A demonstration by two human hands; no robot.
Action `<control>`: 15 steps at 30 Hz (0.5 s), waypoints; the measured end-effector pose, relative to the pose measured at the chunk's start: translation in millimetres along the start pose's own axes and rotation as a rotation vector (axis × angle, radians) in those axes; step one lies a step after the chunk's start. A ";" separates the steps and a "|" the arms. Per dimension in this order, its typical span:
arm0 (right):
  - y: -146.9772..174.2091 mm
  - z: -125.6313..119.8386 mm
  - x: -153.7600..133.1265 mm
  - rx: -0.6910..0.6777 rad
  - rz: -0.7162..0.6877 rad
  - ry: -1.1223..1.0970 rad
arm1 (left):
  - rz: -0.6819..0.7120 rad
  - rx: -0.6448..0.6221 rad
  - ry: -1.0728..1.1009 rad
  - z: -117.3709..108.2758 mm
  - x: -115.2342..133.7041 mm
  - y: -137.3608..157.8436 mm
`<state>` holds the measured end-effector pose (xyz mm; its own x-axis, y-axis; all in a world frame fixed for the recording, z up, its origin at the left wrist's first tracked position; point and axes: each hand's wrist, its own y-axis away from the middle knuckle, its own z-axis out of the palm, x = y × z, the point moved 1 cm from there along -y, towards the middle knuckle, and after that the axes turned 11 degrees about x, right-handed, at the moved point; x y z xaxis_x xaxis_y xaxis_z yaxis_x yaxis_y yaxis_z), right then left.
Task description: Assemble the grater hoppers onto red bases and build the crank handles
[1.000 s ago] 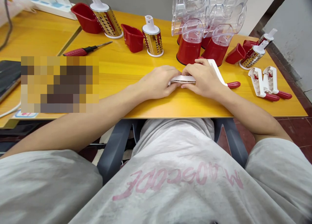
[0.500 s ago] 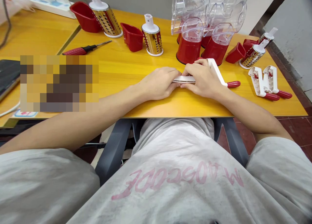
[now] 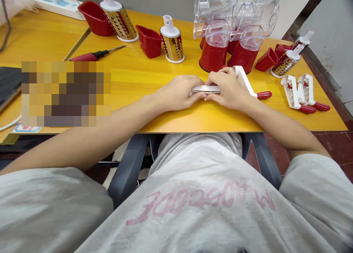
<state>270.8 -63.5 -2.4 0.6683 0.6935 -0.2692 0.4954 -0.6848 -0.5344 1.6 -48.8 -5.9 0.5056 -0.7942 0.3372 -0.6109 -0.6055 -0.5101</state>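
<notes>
Both my hands grip a slim white plastic handle part [image 3: 206, 89] just above the table's front half; a narrow gap runs along its side. The fingers of my left hand [image 3: 183, 92] are closed round its left end. My right hand [image 3: 227, 88] pinches its right end, thumb below and fingers on top. Beyond the right hand lies a white crank handle [image 3: 244, 80] with a red grip [image 3: 264, 95], partly covered by that hand. A small red part behind the right fingertips is mostly hidden.
Red grater bases with clear housings [image 3: 215, 54] stand at the back. Perforated metal drums [image 3: 172, 43] and red pushers [image 3: 149, 42] flank them. White crank handles [image 3: 291, 93] lie right. A screwdriver [image 3: 96, 55] lies left, near a blurred patch and dark device [image 3: 9, 86].
My left hand has shifted very slightly left along the white part, showing a little more of it. The right hand stays nearly in place.
</notes>
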 end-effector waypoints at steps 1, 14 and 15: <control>-0.4 -0.3 2.3 0.010 -0.012 -0.003 | -0.019 0.003 0.011 -1.2 0.6 -0.9; -10.7 1.5 35.4 0.242 -0.353 0.072 | -0.365 -0.035 0.718 -17.4 12.5 -3.9; -10.2 2.3 37.5 0.250 -0.372 0.059 | -0.360 -0.045 0.730 -17.2 13.6 -4.0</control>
<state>289.6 -30.0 -8.9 0.5040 0.8635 0.0205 0.5638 -0.3109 -0.7652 0.5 -58.1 14.4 0.1608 -0.3750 0.9130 -0.5185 -0.8192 -0.2452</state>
